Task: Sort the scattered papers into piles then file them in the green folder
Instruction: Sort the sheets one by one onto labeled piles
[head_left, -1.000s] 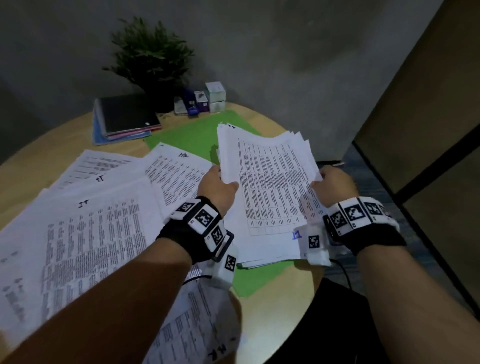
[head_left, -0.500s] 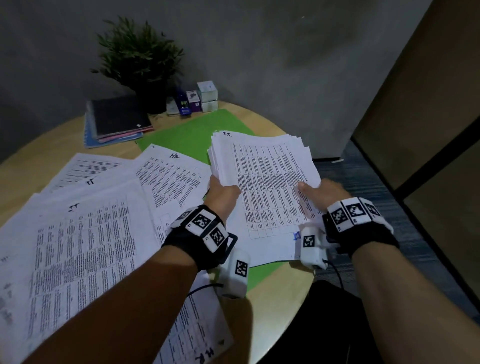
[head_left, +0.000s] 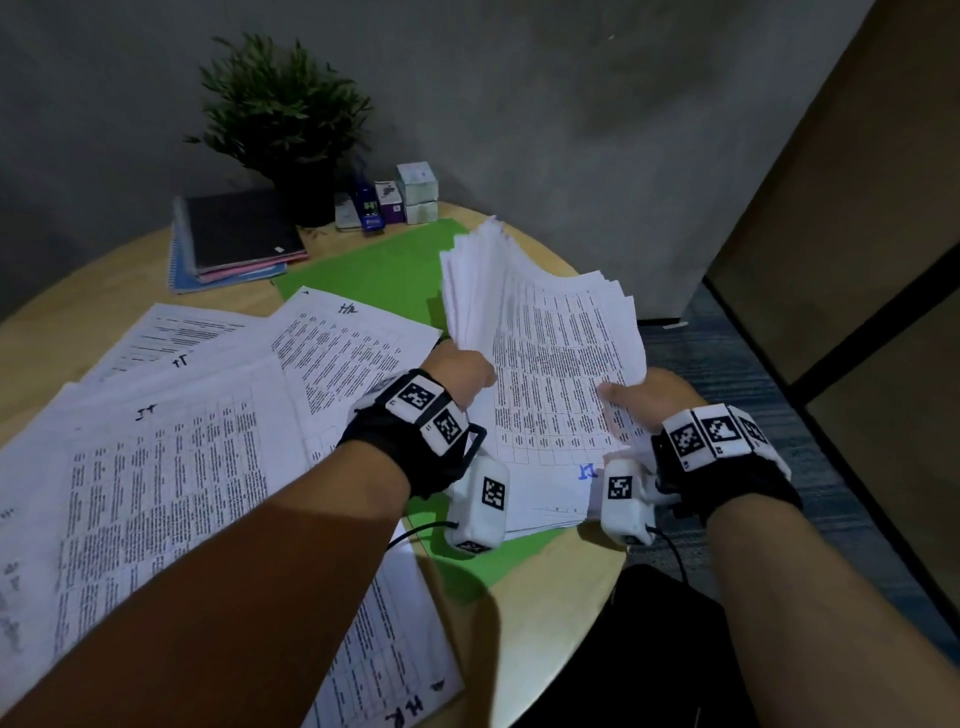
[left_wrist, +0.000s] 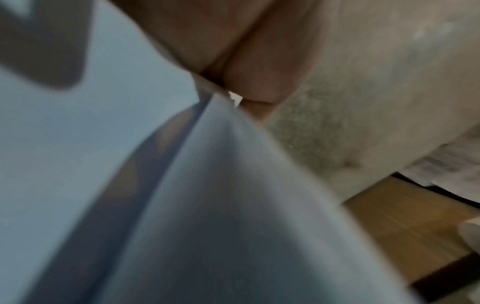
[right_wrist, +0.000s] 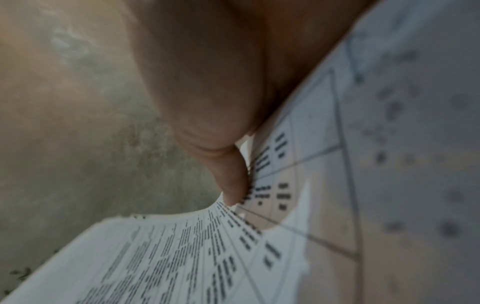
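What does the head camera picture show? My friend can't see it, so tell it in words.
Two hands, left and right, hold a stack of papers over a green folder on a round table. More sheets lie spread at the left; notebooks, a plant and boxes sit behind.

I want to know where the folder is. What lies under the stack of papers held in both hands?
Under the stack of papers the green folder lies open on the table, showing beyond and below it. Its middle is covered by the stack.
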